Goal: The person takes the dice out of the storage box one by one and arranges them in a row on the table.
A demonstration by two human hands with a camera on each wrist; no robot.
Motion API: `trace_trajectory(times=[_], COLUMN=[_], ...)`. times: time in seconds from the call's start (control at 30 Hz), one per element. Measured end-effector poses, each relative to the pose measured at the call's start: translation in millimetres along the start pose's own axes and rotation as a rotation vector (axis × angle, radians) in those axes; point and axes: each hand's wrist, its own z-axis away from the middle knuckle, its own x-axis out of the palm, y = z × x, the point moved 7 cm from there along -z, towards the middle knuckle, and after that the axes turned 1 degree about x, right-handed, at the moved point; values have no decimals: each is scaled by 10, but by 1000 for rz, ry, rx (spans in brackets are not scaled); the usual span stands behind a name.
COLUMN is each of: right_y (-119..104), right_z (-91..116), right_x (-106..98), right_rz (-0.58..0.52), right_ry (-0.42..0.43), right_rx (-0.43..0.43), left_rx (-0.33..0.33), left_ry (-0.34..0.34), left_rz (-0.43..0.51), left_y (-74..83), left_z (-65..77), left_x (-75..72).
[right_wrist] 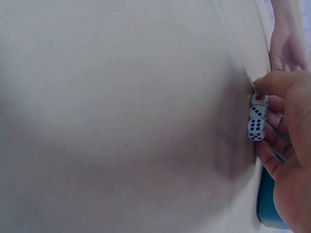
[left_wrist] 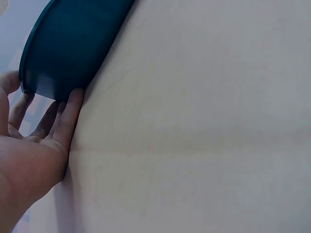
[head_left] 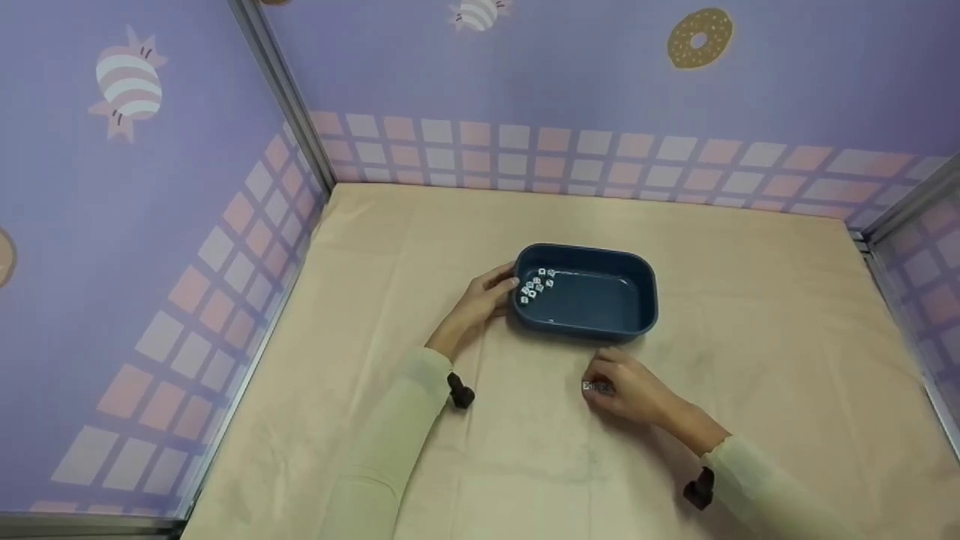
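A dark blue rectangular tub (head_left: 585,330) stands on the cloth, with several white dice (head_left: 532,289) gathered in its left end. My left hand (head_left: 484,296) holds that end, thumb at the rim and the other fingers along the outer wall, as the left wrist view also shows. In front of the tub, low over the cloth, my right hand (head_left: 626,386) pinches a short row of dice (right_wrist: 257,116) end to end between thumb and fingers. Three dice show in the right wrist view, the one by the thumb with a red dot, the others with blue dots.
A pale cloth (head_left: 420,225) covers the tabletop. Purple panels (head_left: 570,75) printed with sweets and checks rise at the back and both sides, joined by metal posts (head_left: 285,90). A dark clip-like piece (head_left: 461,391) sits at each sleeve cuff.
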Motion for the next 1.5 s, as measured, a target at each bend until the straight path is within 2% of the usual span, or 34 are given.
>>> trace_trajectory(times=[0.17,0.37,0.6,0.77,0.97,1.23,1.37,1.5], right_y=[14,23,-38,-173,-124,193,274,321], right_z=[-2,8,-48,-331,-784,-1258,-1402,-1508], right_x=[4,14,-61,-309,-515,-345,-231,-110], right_rz=[-9,-11,2,-14,-149,-212,-223,-227], right_ry=[-27,-40,-46,-8,67,91,55,-15], right_rx=[27,39,19,0,58,209,256,296], left_rx=[5,-14,-14,-4,4,11,24,28], left_ry=[0,-3,-4,-6,-9,-20,-37,-28], left_rz=[-8,40,26,17,1,20,33,25], left_y=[13,1,-16,-2,11,16,23,25], left_z=[2,-2,-10,-2,8,23,23,13], left_x=[-9,4,-6,-19,-13,-6,12,11])
